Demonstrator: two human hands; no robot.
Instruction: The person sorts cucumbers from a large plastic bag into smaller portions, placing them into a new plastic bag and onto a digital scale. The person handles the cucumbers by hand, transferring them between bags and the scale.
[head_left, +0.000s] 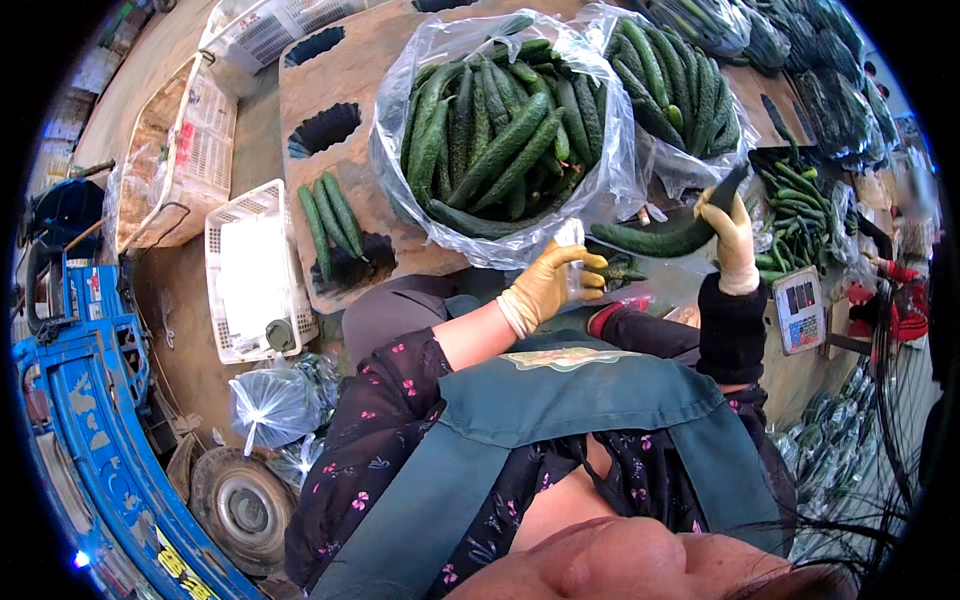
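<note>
My left hand (553, 283), in a yellowed glove, pinches a strip of clear plastic (574, 274) below a large clear plastic bag (499, 251). That bag is heaped with dark green cucumbers (517, 135). A long, strongly curved cucumber (652, 238) is in my right hand (729, 238), which wears a pale glove. Its far end points left, towards my left hand; part of it is hidden behind my fingers. Beyond it, a second clear bag holds upright cucumbers (675, 82).
Three cucumbers (330, 221) lie beside a hole in the brown board (420, 259). White plastic crates (259, 277) stand at left, near a blue vehicle (97, 390). Right are loose cucumbers (791, 202), a digital scale (800, 311) and bagged produce (836, 97). Another person's red sleeve (904, 271) shows.
</note>
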